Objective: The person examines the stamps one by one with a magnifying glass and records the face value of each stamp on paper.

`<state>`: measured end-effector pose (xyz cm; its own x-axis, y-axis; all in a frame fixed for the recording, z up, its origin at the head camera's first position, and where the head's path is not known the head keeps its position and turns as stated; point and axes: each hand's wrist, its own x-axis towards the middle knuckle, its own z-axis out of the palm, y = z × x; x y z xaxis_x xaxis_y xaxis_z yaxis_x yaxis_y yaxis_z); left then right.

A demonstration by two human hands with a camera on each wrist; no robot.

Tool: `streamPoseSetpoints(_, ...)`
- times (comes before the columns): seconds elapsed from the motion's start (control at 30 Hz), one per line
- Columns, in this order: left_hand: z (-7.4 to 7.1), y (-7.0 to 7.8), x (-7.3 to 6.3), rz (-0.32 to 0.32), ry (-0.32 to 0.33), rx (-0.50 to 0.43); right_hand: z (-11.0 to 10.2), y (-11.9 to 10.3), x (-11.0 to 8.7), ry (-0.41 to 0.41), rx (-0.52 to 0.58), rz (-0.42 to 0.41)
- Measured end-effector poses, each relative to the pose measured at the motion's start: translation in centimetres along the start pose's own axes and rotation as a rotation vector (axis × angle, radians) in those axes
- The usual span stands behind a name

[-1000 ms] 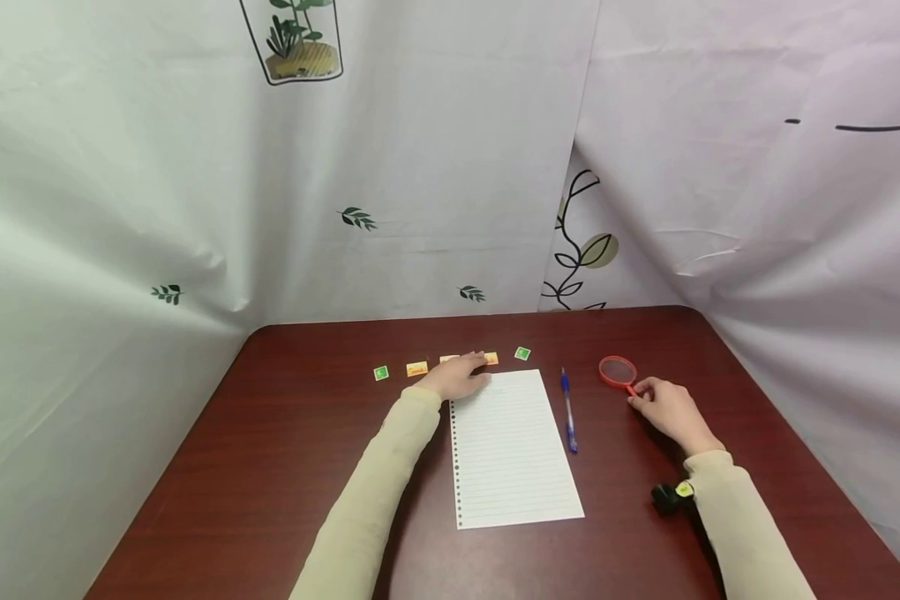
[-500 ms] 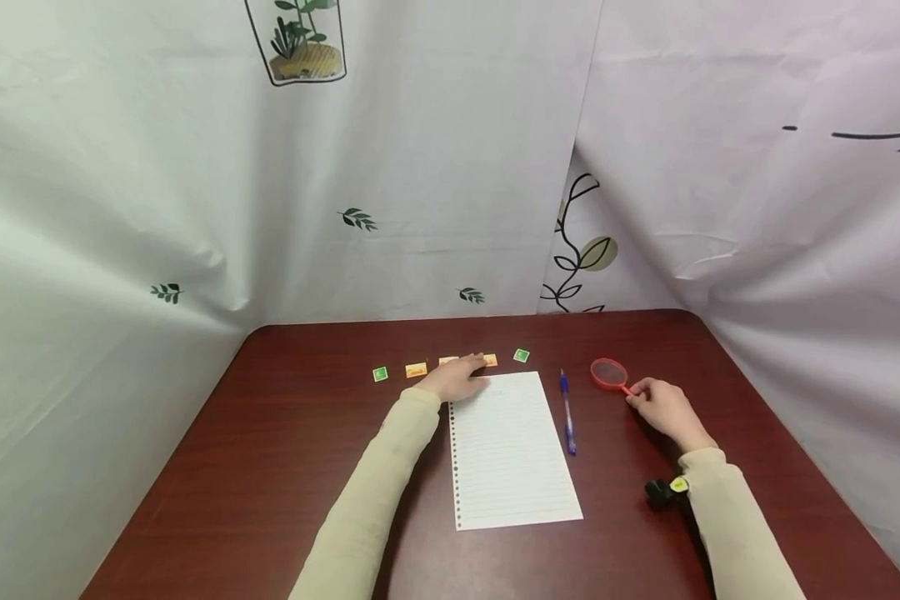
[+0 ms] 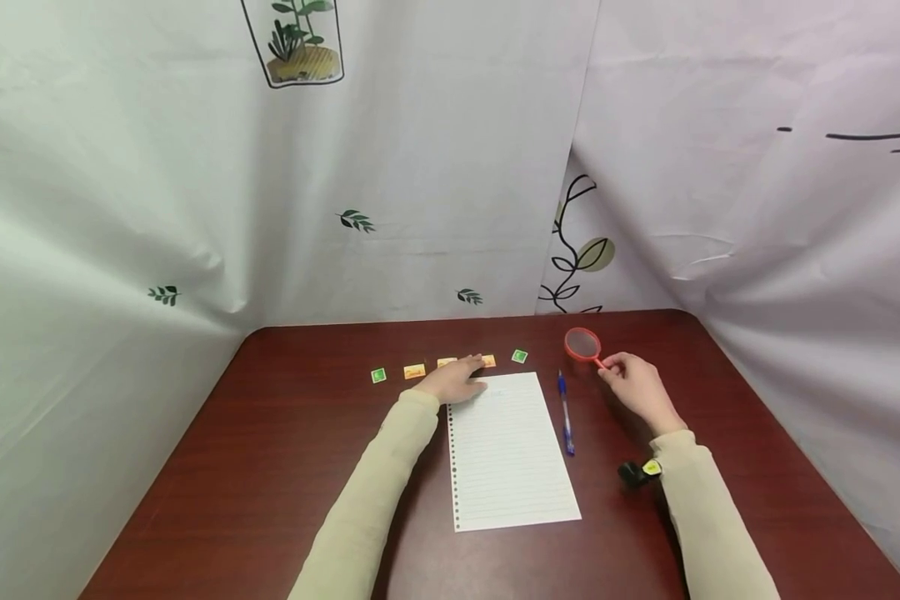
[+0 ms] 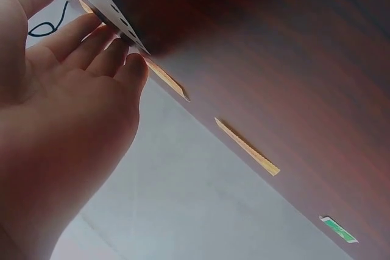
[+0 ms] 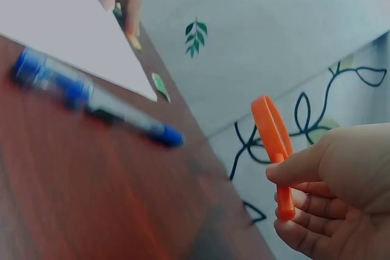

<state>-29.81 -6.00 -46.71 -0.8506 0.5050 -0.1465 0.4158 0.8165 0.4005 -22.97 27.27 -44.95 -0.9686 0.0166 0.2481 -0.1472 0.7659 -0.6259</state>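
The right hand (image 3: 637, 388) pinches the handle of a red magnifying glass (image 3: 582, 344) between thumb and fingers; in the right wrist view the magnifying glass (image 5: 272, 129) is seen nearly edge-on, raised off the table. The left hand (image 3: 452, 382) rests at the top left corner of a lined sheet of paper (image 3: 513, 458) with punched holes down one side. Its fingers reach over the row of stamps, partly hiding an orange stamp (image 3: 447, 362). Another orange stamp (image 3: 488, 361) lies by its fingertips. In the left wrist view the left hand (image 4: 73, 101) has loosely bent fingers, gripping nothing visible.
A blue pen (image 3: 566, 414) lies just right of the paper. A green stamp (image 3: 520, 356) sits at the row's right end, another green stamp (image 3: 378, 376) at its left end, beside an orange stamp (image 3: 414, 372). Printed white curtains (image 3: 435, 167) hang around the dark red table (image 3: 270, 467).
The right hand has moved left and slightly away from the body with the magnifying glass, which now stands beyond the pen's tip. The left hand and paper have stayed in place.
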Motion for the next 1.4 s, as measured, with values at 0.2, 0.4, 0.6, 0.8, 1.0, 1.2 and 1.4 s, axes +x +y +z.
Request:
streamPoseSetpoints(0.2, 0.2, 0.0, -0.1, -0.011, -0.001, 0.011, 1.1, -1.4, 0.8, 0.004, 0.031, -0.02)
streamPoseSetpoints(0.4, 0.1, 0.2, -0.3, -0.019, 0.004, 0.016, 2.3, -2.9, 1.6, 0.016, 0.063, -0.029)
streamPoseSetpoints(0.6, 0.0, 0.1, -0.4, -0.007, -0.003, 0.008, 3.8, -4.4, 2.1, 0.016, 0.111, -0.021)
streamPoseSetpoints(0.8, 0.2, -0.2, -0.2, 0.013, -0.004, 0.003, 5.5, -6.0, 2.4, 0.01, 0.159, -0.02)
streamPoseSetpoints(1.0, 0.1, -0.3, -0.1, 0.017, 0.0, -0.002, 6.9, -7.5, 2.5, 0.016, 0.192, -0.039)
streamPoseSetpoints(1.2, 0.2, -0.2, 0.1, 0.015, -0.005, 0.005, 8.1, -8.0, 2.2, -0.008, 0.197, -0.066)
streamPoseSetpoints(1.4, 0.1, -0.2, 0.2, 0.012, -0.004, 0.012, 9.0, -8.0, 2.2, -0.036, 0.19, -0.058)
